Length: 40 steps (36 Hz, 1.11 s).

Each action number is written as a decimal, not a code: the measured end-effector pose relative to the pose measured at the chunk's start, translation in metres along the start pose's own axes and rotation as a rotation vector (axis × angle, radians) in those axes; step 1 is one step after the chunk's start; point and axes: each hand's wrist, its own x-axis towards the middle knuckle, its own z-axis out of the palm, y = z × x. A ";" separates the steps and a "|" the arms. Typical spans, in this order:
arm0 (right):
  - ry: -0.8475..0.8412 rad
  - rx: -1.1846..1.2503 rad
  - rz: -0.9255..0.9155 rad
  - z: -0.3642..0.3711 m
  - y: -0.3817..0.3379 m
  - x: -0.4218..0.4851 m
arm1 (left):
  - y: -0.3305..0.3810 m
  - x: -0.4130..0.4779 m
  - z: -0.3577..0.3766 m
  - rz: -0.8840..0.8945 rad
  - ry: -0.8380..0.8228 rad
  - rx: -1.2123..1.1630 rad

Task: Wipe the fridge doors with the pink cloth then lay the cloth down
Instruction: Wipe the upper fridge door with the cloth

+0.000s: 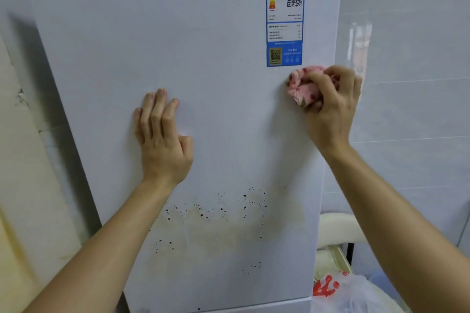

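- Pink cloth is in the upper right of the frame, bunched into a wad. It is pressed to the fridge door just below the blue energy label, near the door's right edge.
- Right hand has its fingers curled round the wad in a firm grip, and folds of fabric poke out to the left of the knuckles.
- Left hand lies flat on the door at centre left, fingers straight and close together, holding nothing. It looks like a brace.
- On handling, the cloth looks soft, light and limp. It takes whatever shape the hand gives it, and nothing about it can break.
- Whether it is damp or dry I cannot tell.
- For the hold, I'd gather it into the palm so a padded face meets the door, with loose corners tucked in so they don't trail.
- The door is smooth and glossy, so the cloth should glide and the pressure has to come from the hand. The label's edges could snag a fold.
- Brown stains with dark specks spread across the lower centre, well below the cloth. They will likely need harder rubbing.
- A strip of the lower door shows at the bottom edge, so plenty of wiping looks left.
- Laying the cloth down should be easy: loosen the fingers and it will slump where it lands.
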 end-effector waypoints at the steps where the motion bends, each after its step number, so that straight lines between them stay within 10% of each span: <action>1: -0.004 -0.003 0.015 0.000 -0.001 -0.004 | 0.000 0.000 0.000 0.002 0.000 -0.001; 17: -0.390 0.059 -0.183 -0.031 0.003 -0.195 | 0.002 0.001 -0.001 -0.007 -0.011 -0.007; 30: 0.052 0.110 0.315 0.021 -0.062 -0.074 | -0.045 0.005 -0.029 0.051 -0.084 -0.040; 40: -0.303 0.165 -0.235 0.066 -0.163 -0.197 | -0.073 0.004 -0.034 0.100 -0.087 -0.051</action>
